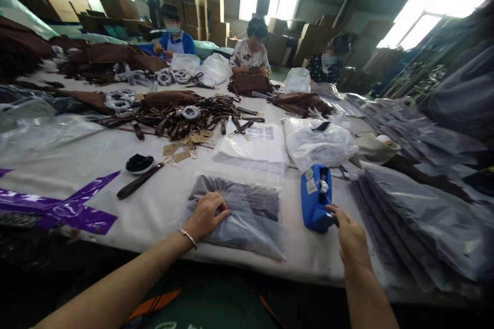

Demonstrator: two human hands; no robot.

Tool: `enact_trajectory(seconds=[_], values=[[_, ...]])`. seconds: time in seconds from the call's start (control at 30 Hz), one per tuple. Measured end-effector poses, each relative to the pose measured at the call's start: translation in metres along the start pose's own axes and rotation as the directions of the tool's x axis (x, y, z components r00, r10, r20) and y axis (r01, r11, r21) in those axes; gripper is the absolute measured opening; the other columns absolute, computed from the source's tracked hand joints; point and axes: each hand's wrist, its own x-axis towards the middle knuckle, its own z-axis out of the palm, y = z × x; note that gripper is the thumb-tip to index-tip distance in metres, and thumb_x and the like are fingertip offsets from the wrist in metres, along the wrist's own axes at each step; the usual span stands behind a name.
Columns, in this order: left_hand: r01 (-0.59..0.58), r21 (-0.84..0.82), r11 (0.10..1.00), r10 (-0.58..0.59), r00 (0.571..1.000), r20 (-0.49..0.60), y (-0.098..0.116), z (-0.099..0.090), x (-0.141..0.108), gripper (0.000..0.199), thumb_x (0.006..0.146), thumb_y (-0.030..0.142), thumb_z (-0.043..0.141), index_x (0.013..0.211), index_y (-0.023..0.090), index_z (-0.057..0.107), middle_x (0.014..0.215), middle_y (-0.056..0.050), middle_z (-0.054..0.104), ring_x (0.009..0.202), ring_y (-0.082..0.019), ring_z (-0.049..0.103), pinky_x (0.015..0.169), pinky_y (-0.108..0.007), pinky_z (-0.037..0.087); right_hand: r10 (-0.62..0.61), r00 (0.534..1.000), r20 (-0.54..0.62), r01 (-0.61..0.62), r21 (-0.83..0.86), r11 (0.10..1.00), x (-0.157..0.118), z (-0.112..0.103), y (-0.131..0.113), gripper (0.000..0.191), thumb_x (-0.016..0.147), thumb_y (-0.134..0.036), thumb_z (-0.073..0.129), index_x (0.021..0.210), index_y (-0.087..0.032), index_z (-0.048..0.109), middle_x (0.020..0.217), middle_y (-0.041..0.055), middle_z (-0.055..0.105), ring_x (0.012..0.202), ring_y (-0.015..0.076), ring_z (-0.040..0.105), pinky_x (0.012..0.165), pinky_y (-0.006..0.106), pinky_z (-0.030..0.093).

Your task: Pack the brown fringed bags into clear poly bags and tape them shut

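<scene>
A clear plastic bag (247, 236) with folded dark cloth inside lies flat at the table's near edge. My left hand (206, 216) rests on its upper left part, fingers bent and thumb close to the index finger, pressing the plastic. To the right stands a blue tape dispenser (312, 205) with a roll in it. At its near cutting end, my right hand (349, 231) has thumb and fingers pinched together, apparently on the tape end; the strip itself is hard to make out. A stack of white printed sheets (250, 151) lies beyond the bag.
Filled plastic bags (420, 216) are piled at the right. Brown straps (173, 118) with clips and tags heap at centre left, near a small white dish (139, 164) and a loose strap (141, 182). Purple tape (85, 211) crosses the left edge. Three people sit across the table.
</scene>
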Motion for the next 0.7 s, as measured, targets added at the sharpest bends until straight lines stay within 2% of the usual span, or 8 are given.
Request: enact_trajectory(seconds=[0.1,0.2,0.33,0.4,0.47,0.53,0.63,0.7], values=[[0.007,-0.001,1.000,-0.007,1.000,0.005,0.000,0.000,-0.001,0.013,0.083,0.030,0.062,0.080,0.019,0.057,0.088,-0.004,0.060,0.092,-0.022,0.053,0.085,-0.037,0.041,0.032,0.992,-0.124,-0.034,-0.013,0.999,-0.021,0.005,-0.001,0.045,0.085,-0.053,0.045,0.101,-0.018,0.067,0.116,0.0083,0.062,0.109,0.0244,0.054,0.095,0.037,0.041],[0.018,0.003,1.000,-0.018,1.000,0.005,0.000,0.000,-0.002,0.014,0.083,0.030,0.063,0.079,0.019,0.057,0.088,-0.004,0.060,0.092,-0.022,0.053,0.086,-0.037,0.040,0.026,0.986,-0.164,-0.039,-0.074,0.996,-0.045,0.001,0.005,0.041,0.083,-0.053,0.050,0.095,-0.020,0.069,0.118,0.0087,0.060,0.117,0.0275,0.047,0.103,0.044,0.033],[0.021,0.003,1.000,-0.021,1.000,-0.001,0.000,0.001,0.000,0.013,0.082,0.030,0.063,0.079,0.019,0.058,0.088,-0.004,0.060,0.092,-0.022,0.053,0.087,-0.038,0.040,-0.013,0.982,-0.189,-0.015,-0.148,0.989,-0.039,-0.007,0.012,0.041,0.079,-0.054,0.053,0.086,-0.016,0.069,0.114,0.0133,0.059,0.119,0.0320,0.044,0.108,0.049,0.023],[0.012,-0.004,1.000,-0.012,1.000,0.001,0.000,0.000,0.001,0.013,0.082,0.030,0.063,0.079,0.019,0.058,0.088,-0.004,0.060,0.092,-0.022,0.053,0.087,-0.037,0.040,0.007,0.981,-0.192,-0.033,-0.137,0.990,-0.022,-0.008,0.007,0.044,0.082,-0.053,0.048,0.092,-0.015,0.068,0.114,0.0139,0.059,0.116,0.0320,0.047,0.104,0.051,0.028],[0.002,-0.010,1.000,-0.002,1.000,0.001,-0.001,0.000,0.001,0.014,0.082,0.030,0.063,0.078,0.018,0.058,0.087,-0.004,0.060,0.091,-0.022,0.053,0.086,-0.037,0.041,0.028,0.991,-0.129,-0.040,-0.092,0.995,-0.008,-0.006,-0.003,0.046,0.087,-0.052,0.040,0.104,-0.018,0.066,0.108,0.0112,0.063,0.106,0.0288,0.055,0.095,0.049,0.038],[-0.003,-0.010,1.000,0.003,1.000,0.000,-0.001,0.000,0.002,0.014,0.082,0.031,0.063,0.078,0.019,0.058,0.087,-0.004,0.060,0.090,-0.022,0.053,0.086,-0.037,0.041,0.010,0.998,-0.057,-0.013,-0.049,0.999,-0.005,-0.002,-0.017,0.046,0.088,-0.051,0.041,0.118,-0.021,0.060,0.098,0.0071,0.067,0.102,0.0256,0.058,0.092,0.045,0.042],[0.014,0.000,1.000,-0.014,1.000,0.001,-0.002,0.000,0.001,0.015,0.082,0.032,0.064,0.078,0.019,0.058,0.087,-0.004,0.060,0.091,-0.022,0.053,0.086,-0.037,0.040,-0.044,0.991,-0.128,0.044,-0.007,0.999,-0.024,0.003,-0.032,0.055,0.084,-0.049,0.052,0.131,-0.020,0.048,0.094,0.0062,0.067,0.112,0.0246,0.054,0.100,0.044,0.038],[0.026,0.004,1.000,-0.026,1.000,0.010,0.000,0.000,-0.001,0.016,0.082,0.033,0.065,0.078,0.018,0.058,0.089,-0.004,0.060,0.093,-0.023,0.053,0.087,-0.038,0.039,-0.001,0.979,-0.205,0.005,0.023,1.000,-0.043,0.002,-0.030,0.059,0.082,-0.049,0.056,0.133,-0.021,0.045,0.095,0.0073,0.067,0.113,0.0258,0.054,0.101,0.046,0.037]])
